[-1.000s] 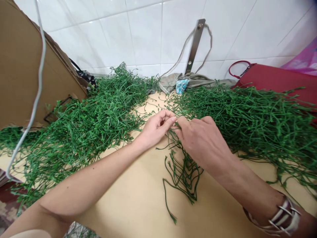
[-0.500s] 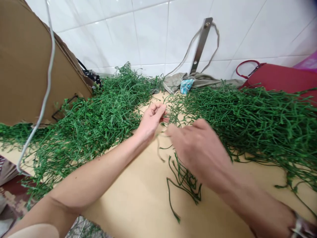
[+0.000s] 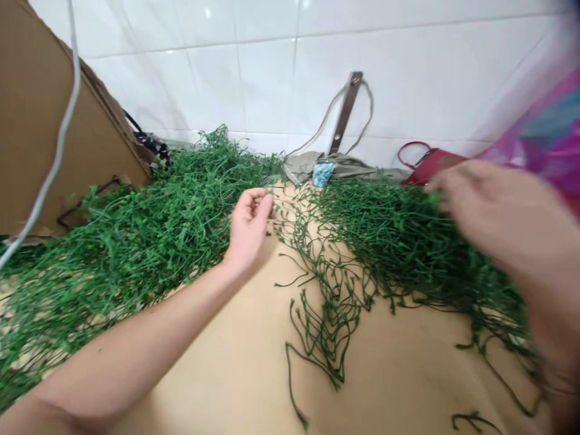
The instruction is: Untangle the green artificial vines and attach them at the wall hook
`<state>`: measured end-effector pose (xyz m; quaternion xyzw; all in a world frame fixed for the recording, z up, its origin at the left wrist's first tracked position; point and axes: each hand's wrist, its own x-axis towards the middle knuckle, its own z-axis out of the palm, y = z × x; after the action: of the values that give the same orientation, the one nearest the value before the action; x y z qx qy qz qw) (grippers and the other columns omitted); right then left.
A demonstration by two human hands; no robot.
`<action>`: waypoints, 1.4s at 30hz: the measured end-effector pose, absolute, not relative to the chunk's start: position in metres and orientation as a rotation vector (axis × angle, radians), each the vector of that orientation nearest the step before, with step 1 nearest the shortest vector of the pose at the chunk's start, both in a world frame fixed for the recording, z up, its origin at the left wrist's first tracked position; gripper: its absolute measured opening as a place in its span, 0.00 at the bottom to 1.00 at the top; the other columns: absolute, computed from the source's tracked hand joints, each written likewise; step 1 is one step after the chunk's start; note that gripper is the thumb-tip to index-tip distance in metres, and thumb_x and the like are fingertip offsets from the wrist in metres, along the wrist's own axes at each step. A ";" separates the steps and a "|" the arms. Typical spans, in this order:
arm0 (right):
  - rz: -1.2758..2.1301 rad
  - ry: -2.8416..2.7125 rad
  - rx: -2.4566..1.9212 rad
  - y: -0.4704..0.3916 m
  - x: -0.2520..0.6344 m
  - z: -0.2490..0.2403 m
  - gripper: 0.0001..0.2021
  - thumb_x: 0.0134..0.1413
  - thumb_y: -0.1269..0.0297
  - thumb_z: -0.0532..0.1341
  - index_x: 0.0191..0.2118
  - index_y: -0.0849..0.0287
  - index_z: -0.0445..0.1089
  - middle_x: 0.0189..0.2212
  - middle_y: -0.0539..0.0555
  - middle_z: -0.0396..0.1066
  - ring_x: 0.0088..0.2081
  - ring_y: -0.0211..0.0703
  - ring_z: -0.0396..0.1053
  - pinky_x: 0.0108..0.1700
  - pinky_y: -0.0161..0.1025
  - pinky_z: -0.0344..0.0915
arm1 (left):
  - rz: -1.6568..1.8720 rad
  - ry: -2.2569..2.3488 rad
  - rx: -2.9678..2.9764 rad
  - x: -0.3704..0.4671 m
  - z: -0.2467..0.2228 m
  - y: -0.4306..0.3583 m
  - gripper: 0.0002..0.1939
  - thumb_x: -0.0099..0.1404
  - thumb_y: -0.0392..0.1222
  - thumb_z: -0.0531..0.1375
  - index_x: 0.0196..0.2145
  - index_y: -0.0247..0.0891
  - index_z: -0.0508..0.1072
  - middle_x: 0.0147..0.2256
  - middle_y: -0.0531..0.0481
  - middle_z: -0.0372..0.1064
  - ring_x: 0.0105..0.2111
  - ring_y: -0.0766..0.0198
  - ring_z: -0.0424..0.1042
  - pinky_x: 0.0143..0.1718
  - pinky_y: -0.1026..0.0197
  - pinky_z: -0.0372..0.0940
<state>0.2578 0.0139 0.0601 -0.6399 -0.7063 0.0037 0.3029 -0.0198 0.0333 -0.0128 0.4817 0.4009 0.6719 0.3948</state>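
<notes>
Parting from the pinched left hand (image 3: 249, 226), the right hand (image 3: 507, 220), grip unclear, is being carried over stems (image 3: 389, 226). Joint handling is apparently being paused.

1. L hand (image 3: 248, 226), 9 o'clk nr ctr: fingers curled, thumb nr index; contents unclear.
2. R hand (image 3: 498, 211), 3 o'clk: blurred, over R green pile (image 3: 394, 229); grip unclear.
3. L green pile (image 3: 181, 205), 9 o'clk, beside L hand.
4. Loose stems (image 3: 327, 329), 5 o'clk, on tan tabletop (image 3: 217, 362).
5. Blue/wht cup (image 3: 322, 174), 1 o'clk, nr metal bar (image 3: 346, 115).
6. Cardbd box (image 3: 54, 133), 10 o'clk.
</notes>
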 end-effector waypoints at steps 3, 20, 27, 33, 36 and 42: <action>0.306 -1.786 -1.692 0.013 0.239 0.060 0.12 0.65 0.63 0.52 0.32 0.57 0.70 0.22 0.50 0.65 0.26 0.41 0.63 0.32 0.40 0.59 | 1.779 1.019 1.287 -0.023 -0.006 0.028 0.06 0.68 0.41 0.61 0.38 0.38 0.67 0.30 0.56 0.65 0.30 0.71 0.66 0.36 0.68 0.64; -0.065 -2.078 -1.510 -0.002 0.197 0.051 0.14 0.69 0.60 0.48 0.36 0.55 0.68 0.24 0.51 0.68 0.25 0.43 0.65 0.32 0.39 0.55 | 1.272 0.702 1.058 -0.001 0.005 -0.004 0.07 0.70 0.44 0.58 0.40 0.37 0.67 0.27 0.57 0.63 0.24 0.72 0.60 0.31 0.65 0.59; -0.206 -2.047 -1.412 0.007 0.205 0.069 0.14 0.67 0.56 0.52 0.44 0.55 0.73 0.34 0.57 0.74 0.39 0.50 0.71 0.42 0.44 0.63 | 1.235 0.626 0.892 -0.001 0.010 0.005 0.20 0.60 0.47 0.71 0.46 0.40 0.70 0.44 0.48 0.78 0.43 0.59 0.80 0.52 0.54 0.70; -0.180 -1.912 -1.412 -0.003 0.220 0.067 0.14 0.67 0.55 0.55 0.46 0.55 0.74 0.45 0.61 0.76 0.49 0.54 0.72 0.52 0.51 0.66 | 1.220 0.591 0.935 -0.002 0.018 0.001 0.20 0.64 0.44 0.68 0.51 0.42 0.69 0.51 0.44 0.78 0.52 0.55 0.78 0.59 0.50 0.68; 0.214 -1.931 -1.403 -0.015 0.204 0.065 0.19 0.70 0.52 0.50 0.42 0.55 0.75 0.42 0.58 0.78 0.45 0.50 0.75 0.49 0.47 0.70 | 1.250 0.624 1.004 -0.005 0.020 0.002 0.22 0.65 0.45 0.68 0.54 0.43 0.68 0.56 0.42 0.75 0.56 0.54 0.75 0.63 0.48 0.65; 0.507 -1.883 -1.369 -0.027 0.176 0.055 0.22 0.69 0.45 0.51 0.54 0.56 0.68 0.40 0.56 0.78 0.41 0.47 0.77 0.42 0.42 0.73 | 1.290 0.694 1.141 -0.005 0.021 0.001 0.21 0.67 0.48 0.65 0.54 0.42 0.66 0.56 0.41 0.73 0.58 0.54 0.73 0.66 0.47 0.60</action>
<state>0.1756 -0.0271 0.0552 -0.5336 -0.7342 0.1977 0.3704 -0.0048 0.0008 0.0207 0.4922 0.2993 0.5561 0.5991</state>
